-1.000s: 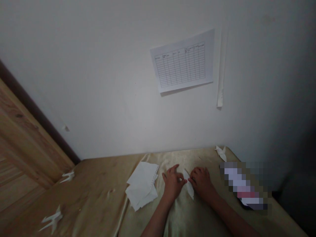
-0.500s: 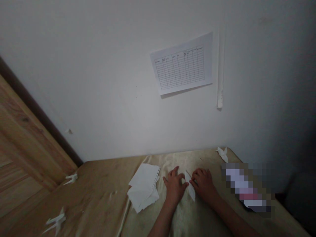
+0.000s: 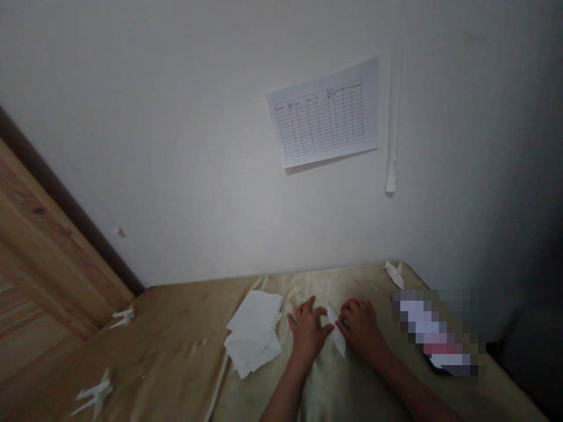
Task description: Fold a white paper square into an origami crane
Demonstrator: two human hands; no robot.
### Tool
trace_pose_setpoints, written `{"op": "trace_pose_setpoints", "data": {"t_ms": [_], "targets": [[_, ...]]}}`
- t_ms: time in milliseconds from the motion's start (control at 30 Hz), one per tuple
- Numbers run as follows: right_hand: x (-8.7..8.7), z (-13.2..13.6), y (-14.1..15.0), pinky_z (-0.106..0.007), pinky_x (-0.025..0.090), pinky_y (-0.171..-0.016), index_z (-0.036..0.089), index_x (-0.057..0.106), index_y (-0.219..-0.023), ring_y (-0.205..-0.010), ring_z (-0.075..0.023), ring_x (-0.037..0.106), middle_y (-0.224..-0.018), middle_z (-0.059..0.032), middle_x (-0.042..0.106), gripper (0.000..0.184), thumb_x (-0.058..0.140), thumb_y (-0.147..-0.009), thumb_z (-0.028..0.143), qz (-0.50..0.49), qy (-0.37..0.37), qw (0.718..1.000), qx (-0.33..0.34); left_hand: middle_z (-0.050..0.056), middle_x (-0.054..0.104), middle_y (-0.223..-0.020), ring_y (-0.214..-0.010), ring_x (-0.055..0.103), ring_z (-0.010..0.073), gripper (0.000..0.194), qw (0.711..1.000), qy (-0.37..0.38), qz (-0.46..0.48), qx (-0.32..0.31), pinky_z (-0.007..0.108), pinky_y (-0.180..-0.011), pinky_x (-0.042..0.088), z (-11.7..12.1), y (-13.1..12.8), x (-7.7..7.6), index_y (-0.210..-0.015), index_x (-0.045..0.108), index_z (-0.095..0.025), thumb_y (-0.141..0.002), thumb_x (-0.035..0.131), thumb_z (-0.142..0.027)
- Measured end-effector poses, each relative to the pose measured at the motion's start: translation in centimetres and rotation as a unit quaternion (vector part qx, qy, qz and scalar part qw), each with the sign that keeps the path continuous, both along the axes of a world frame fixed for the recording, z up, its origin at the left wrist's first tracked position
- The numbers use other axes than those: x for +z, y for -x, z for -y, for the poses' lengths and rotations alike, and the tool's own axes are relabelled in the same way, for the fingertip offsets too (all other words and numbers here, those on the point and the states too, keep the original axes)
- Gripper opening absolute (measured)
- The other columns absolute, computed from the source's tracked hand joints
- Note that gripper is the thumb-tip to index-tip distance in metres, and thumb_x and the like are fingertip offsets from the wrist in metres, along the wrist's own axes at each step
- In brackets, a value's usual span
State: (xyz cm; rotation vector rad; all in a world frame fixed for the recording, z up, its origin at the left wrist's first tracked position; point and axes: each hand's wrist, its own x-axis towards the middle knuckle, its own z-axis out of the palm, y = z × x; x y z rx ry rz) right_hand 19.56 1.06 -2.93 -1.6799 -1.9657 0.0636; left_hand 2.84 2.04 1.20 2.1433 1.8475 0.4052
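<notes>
Between my two hands stands a slim, pointed piece of folded white paper (image 3: pixel 338 343) on the gold cloth. My left hand (image 3: pixel 307 331) has its thumb and forefinger against the paper's left side, while its other fingers spread outward. From the right, my right hand (image 3: pixel 358 327) presses thumb and curled fingertips on the paper's other side. The finer folds are too small to make out. Left of my hands lies a loose pile of white paper sheets (image 3: pixel 255 316), the top one with a perforated edge.
Folded paper birds rest on the table: one (image 3: pixel 123 317) at far left, another (image 3: pixel 97 394) nearer, and one (image 3: pixel 394 274) at the back right corner. A pixelated object (image 3: pixel 435 337) lies right. A printed table sheet (image 3: pixel 325 117) hangs on the wall; wooden furniture (image 3: pixel 48 234) stands left.
The view has shifted slightly. My hands stay around the folded paper in almost the same pose, with the right fingertips a little lower on it.
</notes>
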Motion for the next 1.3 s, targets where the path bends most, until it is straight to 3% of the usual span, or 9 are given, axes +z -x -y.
{"op": "trace_pose_setpoints", "data": {"t_ms": [233, 533, 633, 767, 900, 1000, 1133, 1300], "targets": [[0.2, -0.1, 0.0, -0.053, 0.022, -0.111, 0.023, 0.071, -0.089, -0.118, -0.0293, 0.050, -0.112, -0.0082, 0.068, 0.014, 0.060, -0.090, 0.031, 0.001, -0.005, 1.000, -0.005, -0.004, 0.043, -0.156, -0.144, 0.034, 0.0341, 0.020, 1.000, -0.010, 0.014, 0.008, 0.073, -0.115, 0.013, -0.2, 0.0, -0.2, -0.098, 0.074, -0.036, -0.078, 0.077, -0.040], [-0.3, 0.0, 0.5, -0.055, 0.026, -0.107, 0.022, 0.064, -0.092, -0.113, -0.0299, 0.050, -0.110, -0.0101, 0.065, 0.012, 0.059, -0.089, 0.032, 0.027, -0.019, 0.999, -0.043, -0.003, 0.040, -0.158, -0.146, 0.030, 0.0333, 0.020, 1.000, 0.004, -0.010, -0.004, 0.074, -0.114, 0.013, 0.0, -0.3, 0.6, -0.098, 0.073, -0.033, -0.081, 0.074, -0.043], [-0.4, 0.0, 0.4, -0.052, 0.030, -0.103, 0.024, 0.063, -0.093, -0.111, -0.0295, 0.051, -0.105, -0.0085, 0.064, 0.009, 0.059, -0.089, 0.031, 0.019, -0.022, 0.998, -0.050, -0.003, 0.040, -0.158, -0.146, 0.032, 0.0330, 0.022, 1.000, 0.003, -0.007, -0.007, 0.075, -0.114, 0.015, 0.1, -0.2, 0.4, -0.103, 0.070, -0.035, -0.082, 0.073, -0.042], [-0.1, 0.0, 0.2, -0.054, 0.027, -0.106, 0.027, 0.066, -0.093, -0.115, -0.0302, 0.050, -0.112, -0.0075, 0.063, 0.008, 0.063, -0.088, 0.032, 0.010, -0.011, 0.999, -0.031, -0.002, 0.042, -0.157, -0.143, 0.036, 0.0323, 0.041, 0.999, -0.037, 0.006, 0.000, 0.076, -0.112, 0.018, 0.1, -0.2, 0.1, -0.120, 0.062, -0.040, -0.081, 0.074, -0.039], [0.4, 0.2, 0.1, -0.050, 0.030, -0.105, 0.029, 0.071, -0.089, -0.115, -0.0289, 0.051, -0.111, -0.0062, 0.064, 0.007, 0.065, -0.087, 0.032, -0.017, 0.000, 0.999, -0.037, -0.007, 0.042, -0.156, -0.144, 0.034, 0.0334, 0.017, 0.999, -0.042, 0.002, -0.012, 0.077, -0.112, 0.014, 0.3, -0.2, -0.1, -0.099, 0.072, -0.041, -0.082, 0.074, -0.041], [0.6, 0.3, -0.1, -0.047, 0.032, -0.105, 0.031, 0.074, -0.086, -0.114, -0.0274, 0.052, -0.110, -0.0048, 0.066, 0.008, 0.067, -0.086, 0.034, -0.041, -0.004, 0.999, -0.036, -0.009, 0.043, -0.155, -0.144, 0.034, 0.0325, 0.011, 0.999, -0.036, 0.004, -0.011, 0.077, -0.112, 0.012, 0.3, -0.1, -0.2, -0.094, 0.074, -0.041, -0.084, 0.072, -0.044], [0.5, 0.3, -0.3, -0.045, 0.033, -0.105, 0.034, 0.078, -0.083, -0.116, -0.0272, 0.052, -0.110, -0.0033, 0.069, 0.011, 0.068, -0.086, 0.038, -0.067, -0.004, 0.997, -0.033, -0.007, 0.044, -0.155, -0.144, 0.034, 0.0329, 0.015, 0.999, -0.033, 0.004, -0.016, 0.077, -0.113, 0.011, 0.4, 0.1, -0.4, -0.099, 0.074, -0.041, -0.085, 0.070, -0.045], [0.1, 0.1, -0.6, -0.048, 0.030, -0.109, 0.038, 0.079, -0.094, -0.125, -0.0300, 0.048, -0.123, -0.0024, 0.067, 0.015, 0.069, -0.084, 0.041, -0.064, 0.028, 0.997, -0.043, -0.005, 0.043, -0.157, -0.145, 0.033, 0.0347, 0.028, 0.999, -0.027, 0.001, -0.026, 0.079, -0.111, 0.010, 0.1, 0.3, -0.5, -0.111, 0.071, -0.047, -0.084, 0.070, -0.050]]}}
